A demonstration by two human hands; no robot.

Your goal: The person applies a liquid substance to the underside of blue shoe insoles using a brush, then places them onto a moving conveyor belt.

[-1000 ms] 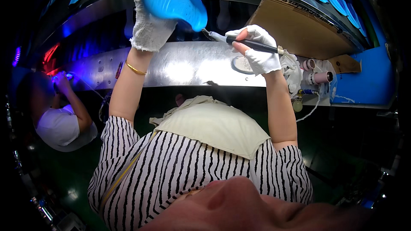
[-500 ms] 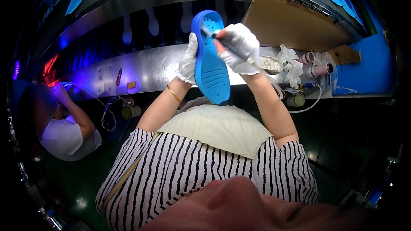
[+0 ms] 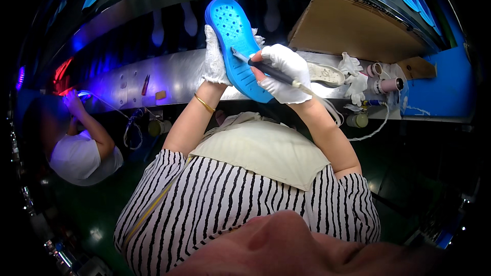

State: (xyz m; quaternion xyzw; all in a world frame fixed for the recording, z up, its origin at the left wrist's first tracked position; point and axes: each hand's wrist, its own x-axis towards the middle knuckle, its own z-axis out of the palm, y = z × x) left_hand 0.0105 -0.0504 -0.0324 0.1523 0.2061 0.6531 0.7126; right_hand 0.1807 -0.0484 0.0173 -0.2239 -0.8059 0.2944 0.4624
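Note:
A blue shoe sole (image 3: 225,30), dotted with small holes at its far end and ridged toward the near end, is held up tilted in front of me. My left hand (image 3: 215,61), in a white glove, grips it along its left edge, with some fingers hidden behind it. In my right hand (image 3: 285,74), also gloved but with bare fingertips, is a dark-handled brush (image 3: 272,72) with a pale tube at its rear. Its tip meets or hovers just over the middle of the sole; I cannot tell which.
Beyond the sole runs a metal bench (image 3: 171,76). To the right are a whitish sole (image 3: 327,74), a cardboard box (image 3: 353,25), white gloves (image 3: 356,86) and a pink roll (image 3: 389,85). A yellow sponge (image 3: 161,95) lies left. Another person (image 3: 82,156) works at far left.
The sole has shifted up and left and now leans more to the left. The brush tip has gone from the holed far end down to the middle of the sole.

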